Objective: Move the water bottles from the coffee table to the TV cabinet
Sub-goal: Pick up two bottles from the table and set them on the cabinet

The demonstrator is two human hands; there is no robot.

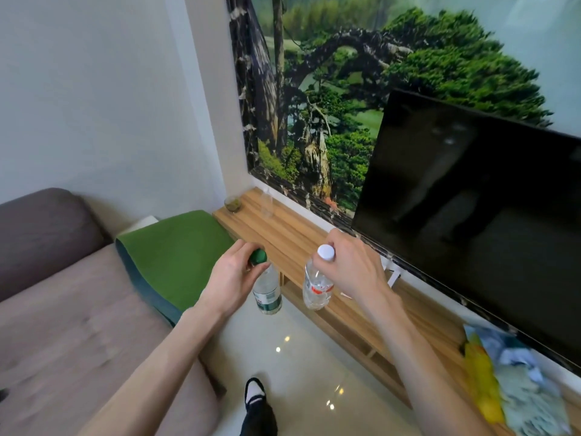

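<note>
My left hand (231, 273) grips a clear water bottle with a green cap and green label (267, 291) by its neck; it hangs over the floor just in front of the wooden TV cabinet (301, 243). Held the same way by its top, a clear bottle with a white cap and red label (317, 287) hangs from my right hand (349, 265) at the cabinet's front edge. A third clear bottle (267, 204) stands upright on the cabinet's far left end. The coffee table is out of view.
A black TV (478, 209) stands on the cabinet at right, below a tree mural. A small green jar (233, 204) sits at the cabinet's left corner. Crumpled yellow and pale bags (509, 382) lie on its near end. A brown sofa with a green cushion (179, 256) is on the left.
</note>
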